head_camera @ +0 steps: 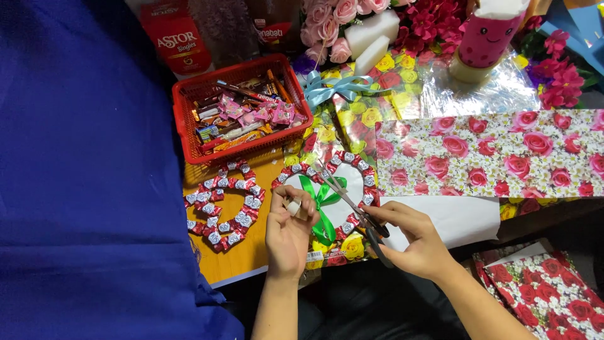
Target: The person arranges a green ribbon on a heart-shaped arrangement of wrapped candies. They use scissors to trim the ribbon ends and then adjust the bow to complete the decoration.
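Far left, blue cloth (82,164) filled the view, then a red basket (242,107) of wrapped sweets sat above a candy heart (223,211) on the orange table (242,255). The left hand (289,230) was pinched shut on a small pale piece (294,206), just beside a second candy heart (327,198) tied with a green ribbon (322,200). The right hand (412,239) was closed on scissors (358,211), blades parted over that ribbon. Rose-print paper (497,154) lay to the right.
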